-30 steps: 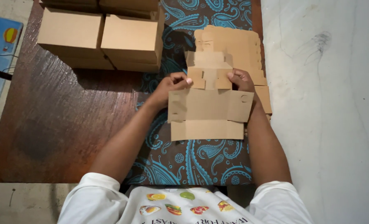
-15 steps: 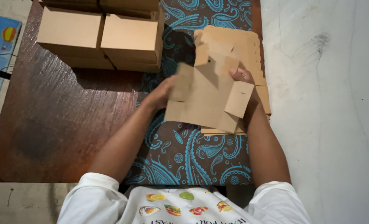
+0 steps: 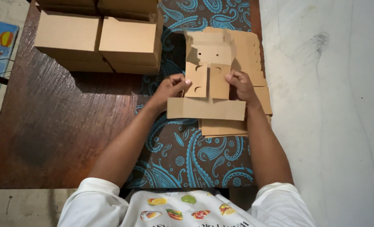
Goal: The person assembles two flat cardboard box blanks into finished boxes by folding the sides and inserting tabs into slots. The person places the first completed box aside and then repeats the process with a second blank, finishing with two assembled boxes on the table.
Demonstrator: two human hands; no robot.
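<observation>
While 4 assembled cardboard boxes (image 3: pixel 98 38) wait stacked on the dark wooden table (image 3: pixel 56 126), both hands fold another.

Over the paisley cloth (image 3: pixel 183 155) and the pile of flat blanks (image 3: pixel 250 50), the left hand (image 3: pixel 170 89) and right hand (image 3: pixel 240 86) each pinch a side of the die-cut box blank (image 3: pixel 207 90), thumbs pressing 2 slotted flaps inward.

4 folded boxes (image 3: pixel 98 38), paisley cloth (image 3: pixel 187 155).
</observation>
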